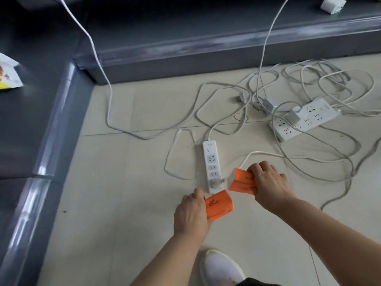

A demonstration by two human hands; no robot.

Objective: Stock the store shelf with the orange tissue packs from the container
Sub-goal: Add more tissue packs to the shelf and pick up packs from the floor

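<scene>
Head view: your left hand point(190, 211) is closed around one orange tissue pack point(219, 206), fingers over its left end, printed face up. Your right hand point(268, 182) grips a second orange pack point(242, 182), which looks like two thin packs stacked, though you cannot tell for sure. The two packs sit close together, corner to corner, the right one slightly farther from you. Both are held above the pale tiled floor point(123, 203).

Just beyond and between your hands lies a white power strip point(211, 162); its near end is partly covered by the packs. A larger power strip point(305, 118) and tangled white cables point(309, 83) lie well beyond your right hand. Grey shelf edge point(185, 52) runs beyond both hands and along your left. White shoe point(220, 267) sits below your forearms.
</scene>
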